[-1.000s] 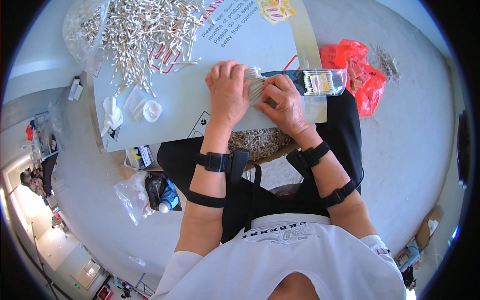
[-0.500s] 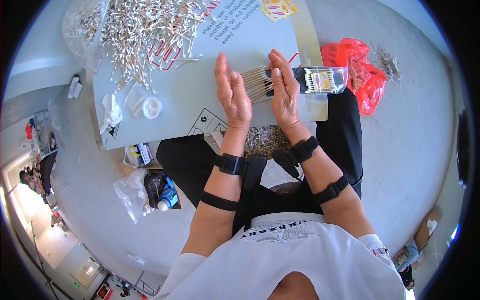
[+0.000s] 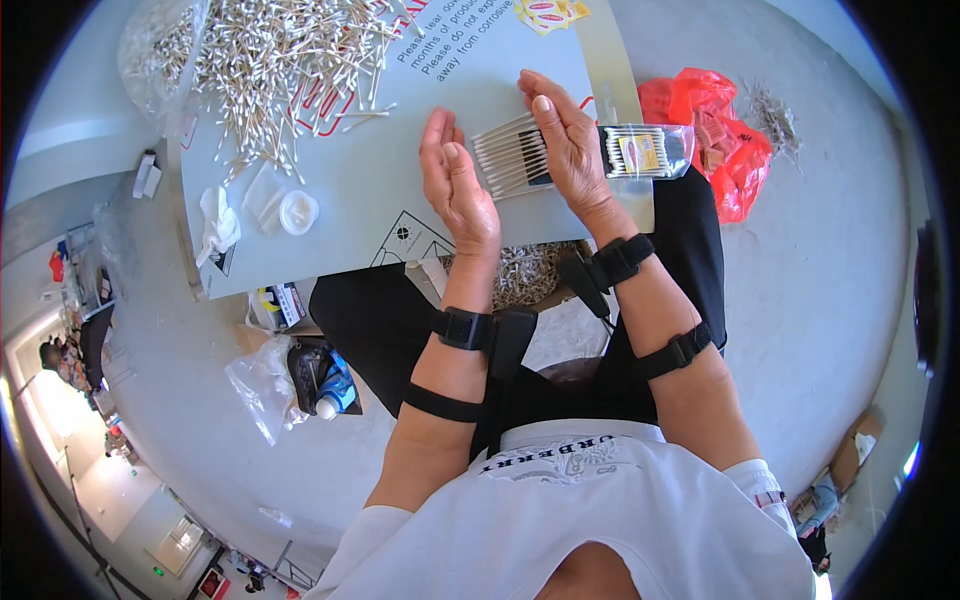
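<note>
Between the flattened, released left hand (image 3: 458, 185) and right hand (image 3: 566, 150), a cotton swab bundle (image 3: 512, 160) is pressed, its long axis crosswise.

Left hand (image 3: 458, 185) raised edge-on, fingers straight and together, palm facing right. Right hand (image 3: 563, 140) likewise flat and open, palm facing left. Black straps around both wrists and forearms.

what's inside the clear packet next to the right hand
The clear packet holds a row of cotton swabs with white tips, plus a small yellow label. Its left end is covered by the right hand, so how the swab bundle enters it cannot be seen.
</note>
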`<action>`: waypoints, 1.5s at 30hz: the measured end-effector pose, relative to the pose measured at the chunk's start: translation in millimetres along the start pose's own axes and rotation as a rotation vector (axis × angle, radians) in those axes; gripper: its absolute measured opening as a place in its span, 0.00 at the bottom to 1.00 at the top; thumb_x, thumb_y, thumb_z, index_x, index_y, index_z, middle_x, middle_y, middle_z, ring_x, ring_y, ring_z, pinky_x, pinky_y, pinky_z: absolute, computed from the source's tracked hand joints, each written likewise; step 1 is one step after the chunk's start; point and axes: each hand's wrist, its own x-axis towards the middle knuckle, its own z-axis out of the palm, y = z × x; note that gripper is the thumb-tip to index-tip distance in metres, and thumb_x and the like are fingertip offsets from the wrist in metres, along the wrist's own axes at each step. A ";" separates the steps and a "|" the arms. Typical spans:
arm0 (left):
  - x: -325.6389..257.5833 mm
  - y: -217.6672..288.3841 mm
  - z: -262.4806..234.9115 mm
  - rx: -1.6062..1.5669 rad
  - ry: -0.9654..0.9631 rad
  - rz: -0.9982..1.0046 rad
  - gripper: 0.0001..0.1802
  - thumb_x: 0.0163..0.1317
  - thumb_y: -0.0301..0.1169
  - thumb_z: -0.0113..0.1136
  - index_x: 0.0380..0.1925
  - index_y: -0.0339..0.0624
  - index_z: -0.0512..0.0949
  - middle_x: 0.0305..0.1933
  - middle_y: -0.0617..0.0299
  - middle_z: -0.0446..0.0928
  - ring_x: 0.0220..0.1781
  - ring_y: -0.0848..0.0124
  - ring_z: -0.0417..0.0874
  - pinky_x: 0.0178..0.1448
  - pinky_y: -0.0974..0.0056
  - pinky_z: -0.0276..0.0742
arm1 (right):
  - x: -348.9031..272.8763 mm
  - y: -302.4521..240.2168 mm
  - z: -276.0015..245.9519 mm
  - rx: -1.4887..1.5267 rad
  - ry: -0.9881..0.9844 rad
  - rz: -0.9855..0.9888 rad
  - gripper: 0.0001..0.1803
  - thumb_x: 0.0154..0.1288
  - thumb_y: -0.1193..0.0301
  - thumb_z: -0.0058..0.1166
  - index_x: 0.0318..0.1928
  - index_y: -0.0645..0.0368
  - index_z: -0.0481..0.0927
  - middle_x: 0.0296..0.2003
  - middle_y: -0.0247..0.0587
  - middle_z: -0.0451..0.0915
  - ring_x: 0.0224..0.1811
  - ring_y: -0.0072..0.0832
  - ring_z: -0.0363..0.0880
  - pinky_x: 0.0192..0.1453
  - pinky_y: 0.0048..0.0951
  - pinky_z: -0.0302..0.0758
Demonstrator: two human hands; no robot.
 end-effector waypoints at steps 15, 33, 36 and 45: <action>3.3 -3.1 -0.3 0.033 -0.093 -0.001 0.28 0.77 0.42 0.43 0.64 0.28 0.63 0.66 0.42 0.66 0.70 0.58 0.66 0.74 0.54 0.60 | -31.4 -1.7 19.7 0.109 0.261 0.039 0.21 0.79 0.67 0.41 0.62 0.69 0.71 0.60 0.48 0.74 0.62 0.31 0.72 0.70 0.30 0.67; -19.6 26.7 -26.1 1.431 -0.787 0.313 0.44 0.63 0.52 0.57 0.73 0.42 0.56 0.79 0.55 0.50 0.81 0.61 0.47 0.80 0.45 0.40 | -44.8 -11.2 -44.6 -0.856 -0.306 -0.458 0.29 0.51 0.72 0.63 0.57 0.58 0.77 0.61 0.38 0.74 0.65 0.38 0.71 0.68 0.40 0.70; -18.3 27.3 -27.7 1.437 -0.809 0.302 0.43 0.64 0.52 0.56 0.73 0.42 0.56 0.79 0.55 0.50 0.81 0.61 0.47 0.80 0.45 0.40 | -45.5 -6.3 -42.3 -0.846 -0.257 -0.506 0.25 0.53 0.73 0.61 0.55 0.59 0.79 0.59 0.39 0.76 0.63 0.38 0.73 0.67 0.40 0.71; -19.3 27.4 -27.7 1.452 -0.817 0.297 0.44 0.64 0.52 0.56 0.74 0.46 0.53 0.80 0.55 0.49 0.81 0.61 0.46 0.81 0.45 0.38 | -45.9 -3.4 -42.8 -0.834 -0.255 -0.524 0.23 0.54 0.73 0.54 0.53 0.61 0.80 0.60 0.42 0.75 0.63 0.40 0.73 0.69 0.40 0.70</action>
